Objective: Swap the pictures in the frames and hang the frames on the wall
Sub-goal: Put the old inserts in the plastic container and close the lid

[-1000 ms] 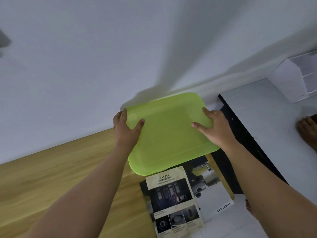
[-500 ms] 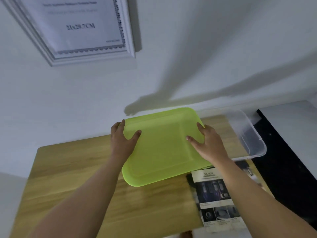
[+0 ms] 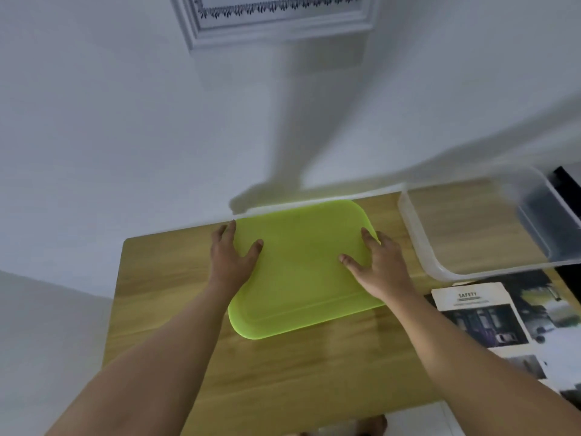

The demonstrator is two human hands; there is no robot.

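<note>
Grip: your left hand [image 3: 231, 259] pinched left edge of lime-green rounded plastic lid [image 3: 301, 278]. White moulded frame [image 3: 276, 28] hung on wall [image 3: 94, 121] above: likely light, rigid, fragile; take side rails. Your right hand [image 3: 382, 272] pinched right edge. Glossy car prints [image 3: 478, 313] lay far right: probably floppy.

Lime-green lid [image 3: 301, 272]; light woodgrain worktop [image 3: 176, 297]; white frame [image 3: 276, 29], scalloped border print; clear bin [image 3: 421, 234]; dark car-photo pictures [image 3: 490, 322].

White wall [image 3: 94, 127] behind, broad soft shadows on it. Wooden tabletop [image 3: 283, 372] butts against it. Pale floor [image 3: 47, 335] at left. Dim light.
</note>
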